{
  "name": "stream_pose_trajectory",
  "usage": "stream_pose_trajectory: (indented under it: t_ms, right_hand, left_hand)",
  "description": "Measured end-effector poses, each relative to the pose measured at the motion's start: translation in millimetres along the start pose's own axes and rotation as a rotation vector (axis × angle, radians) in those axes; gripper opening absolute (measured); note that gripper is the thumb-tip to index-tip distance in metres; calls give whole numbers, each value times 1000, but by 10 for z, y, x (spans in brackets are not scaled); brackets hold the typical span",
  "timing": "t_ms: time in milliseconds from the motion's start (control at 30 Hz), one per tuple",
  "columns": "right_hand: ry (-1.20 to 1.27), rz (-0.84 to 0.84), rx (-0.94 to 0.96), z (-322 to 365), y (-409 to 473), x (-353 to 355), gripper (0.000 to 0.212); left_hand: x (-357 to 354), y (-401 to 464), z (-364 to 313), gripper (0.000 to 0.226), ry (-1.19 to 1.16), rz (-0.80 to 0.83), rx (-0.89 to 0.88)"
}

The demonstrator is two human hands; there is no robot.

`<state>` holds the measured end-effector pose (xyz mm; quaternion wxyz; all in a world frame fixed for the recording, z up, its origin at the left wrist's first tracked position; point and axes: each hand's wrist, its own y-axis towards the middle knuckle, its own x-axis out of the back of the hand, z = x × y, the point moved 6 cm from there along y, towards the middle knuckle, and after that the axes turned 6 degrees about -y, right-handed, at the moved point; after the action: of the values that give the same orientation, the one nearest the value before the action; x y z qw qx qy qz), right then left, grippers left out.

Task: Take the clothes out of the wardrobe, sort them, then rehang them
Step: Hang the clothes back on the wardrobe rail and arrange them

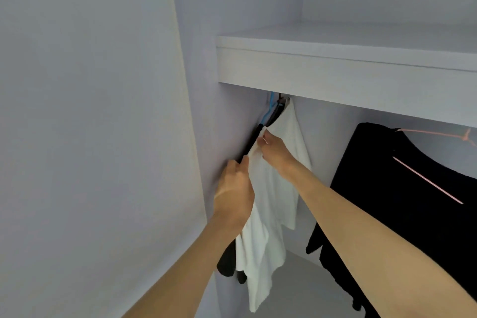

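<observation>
A white garment hangs at the left end of the wardrobe, under the shelf, on a hanger whose top is mostly hidden. My left hand grips the white fabric's near edge against a dark garment that hangs behind it by the side wall. My right hand pinches the white garment's shoulder edge higher up. A blue hanger shows just above. Further right, a black garment hangs on a pink hanger.
A thick white shelf spans the wardrobe above the clothes. The white side wall stands close on the left, and a door panel fills the left of the view. The wardrobe floor shows below.
</observation>
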<state>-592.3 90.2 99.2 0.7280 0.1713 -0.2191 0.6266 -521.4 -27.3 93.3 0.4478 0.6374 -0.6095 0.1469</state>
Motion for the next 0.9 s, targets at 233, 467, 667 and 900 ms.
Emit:
stream_pose_trajectory:
  t_ms: [233, 467, 667, 900]
  right_hand:
    - [-162, 95, 142, -1, -200, -85, 57]
    - [-411, 177, 463, -263, -1061, -276, 58]
    - [-611, 295, 671, -346, -1925, -815, 60]
    - [-733, 553, 924, -296, -3178, -1715, 62]
  left_hand:
    - [-7, -205, -14, 58, 140, 68, -96]
    - [234, -989, -61, 60, 355, -65, -146]
    - [446, -2184, 162, 51, 445, -124, 35]
    - [1016, -3875, 642, 53, 592, -201, 491]
